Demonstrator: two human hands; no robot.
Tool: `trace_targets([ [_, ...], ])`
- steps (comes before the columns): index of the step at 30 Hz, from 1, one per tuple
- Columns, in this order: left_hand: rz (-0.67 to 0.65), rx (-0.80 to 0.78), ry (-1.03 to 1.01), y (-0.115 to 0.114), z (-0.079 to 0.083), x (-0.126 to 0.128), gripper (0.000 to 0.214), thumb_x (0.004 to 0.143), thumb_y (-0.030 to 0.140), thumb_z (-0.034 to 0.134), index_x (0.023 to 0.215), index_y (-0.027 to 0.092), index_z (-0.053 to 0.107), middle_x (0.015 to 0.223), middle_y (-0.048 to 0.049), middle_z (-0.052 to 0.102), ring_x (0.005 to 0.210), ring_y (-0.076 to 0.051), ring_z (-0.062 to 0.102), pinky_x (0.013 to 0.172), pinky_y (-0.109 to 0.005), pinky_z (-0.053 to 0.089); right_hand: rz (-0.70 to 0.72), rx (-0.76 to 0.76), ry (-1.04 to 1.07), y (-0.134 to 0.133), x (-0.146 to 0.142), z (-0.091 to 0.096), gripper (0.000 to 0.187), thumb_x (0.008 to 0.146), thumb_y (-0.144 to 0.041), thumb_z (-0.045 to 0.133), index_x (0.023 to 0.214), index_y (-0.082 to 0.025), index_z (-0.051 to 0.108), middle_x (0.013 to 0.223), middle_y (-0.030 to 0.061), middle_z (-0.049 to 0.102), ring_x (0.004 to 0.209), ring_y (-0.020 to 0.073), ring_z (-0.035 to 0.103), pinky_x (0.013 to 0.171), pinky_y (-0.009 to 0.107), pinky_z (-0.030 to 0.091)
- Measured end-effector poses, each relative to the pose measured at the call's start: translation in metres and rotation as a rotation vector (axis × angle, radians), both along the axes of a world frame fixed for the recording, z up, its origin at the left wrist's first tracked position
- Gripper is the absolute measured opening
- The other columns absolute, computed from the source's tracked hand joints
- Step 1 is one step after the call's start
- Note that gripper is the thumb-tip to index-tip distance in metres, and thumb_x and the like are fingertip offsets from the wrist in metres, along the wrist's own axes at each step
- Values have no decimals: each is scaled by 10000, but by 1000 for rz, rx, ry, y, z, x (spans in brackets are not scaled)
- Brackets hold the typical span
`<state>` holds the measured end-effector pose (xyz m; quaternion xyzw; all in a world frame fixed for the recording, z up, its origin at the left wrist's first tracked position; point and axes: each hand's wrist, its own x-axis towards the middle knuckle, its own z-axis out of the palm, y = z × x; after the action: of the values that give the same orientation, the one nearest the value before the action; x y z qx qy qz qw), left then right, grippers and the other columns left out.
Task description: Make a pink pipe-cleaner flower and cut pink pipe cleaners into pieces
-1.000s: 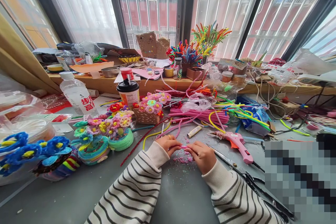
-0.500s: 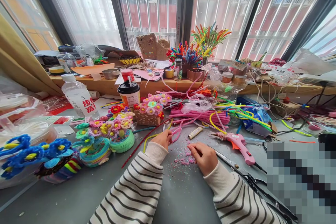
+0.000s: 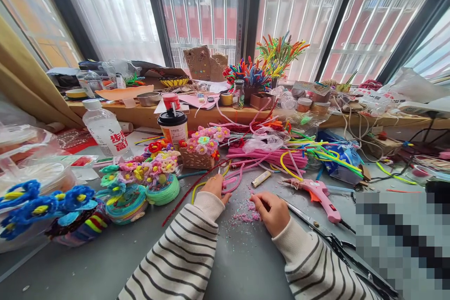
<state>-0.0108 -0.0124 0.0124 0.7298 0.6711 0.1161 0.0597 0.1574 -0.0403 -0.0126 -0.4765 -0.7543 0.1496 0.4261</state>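
Observation:
My left hand (image 3: 213,187) is at the middle of the table with the thumb spread away from the fingers. Right by its fingers lie a bent pink pipe cleaner (image 3: 240,179) and a yellow pipe cleaner (image 3: 195,189). My right hand (image 3: 272,212) has thumb and forefinger pinched together; whatever is between them is too small to make out. Beneath those fingertips is a small heap of pink fuzz clippings (image 3: 245,217), with glittery specks scattered around. Beside the right wrist lie long scissors (image 3: 309,218). A lighter (image 3: 261,178) rests just beyond both hands.
A pink glue gun (image 3: 321,195) lies to the right, its cord trailing. Bundled pink pipe cleaners (image 3: 270,158) spread behind it. At left stand pipe-cleaner flower pots (image 3: 163,189), a water bottle (image 3: 105,129) and a lidded cup (image 3: 173,127). A cluttered ledge (image 3: 207,116) runs below the windows.
My left hand has turned and drawn slightly left, its thumb parting from the fingers and away from the pink pipe cleaner. The right hand keeps its pinch almost in place.

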Motion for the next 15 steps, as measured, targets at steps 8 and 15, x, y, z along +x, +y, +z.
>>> trace_targets([
  [8, -66, -77, 53, 9, -5, 0, 164, 577, 73, 490, 718, 155, 480, 729, -88, 569, 810, -254, 497, 636, -308, 353, -2, -4, 44, 1, -1, -3, 287, 763, -303, 391, 620, -158, 593, 500, 13, 546, 430, 112, 493, 433, 208, 376],
  [15, -173, 11, -166, 1, -5, 2, 74, 666, 197, 434, 729, 163, 456, 699, -41, 545, 668, -164, 509, 612, -261, 358, -21, -67, 187, 5, -2, -7, 308, 740, -383, 403, 725, -143, 596, 601, 44, 589, 421, 117, 527, 413, 215, 421],
])
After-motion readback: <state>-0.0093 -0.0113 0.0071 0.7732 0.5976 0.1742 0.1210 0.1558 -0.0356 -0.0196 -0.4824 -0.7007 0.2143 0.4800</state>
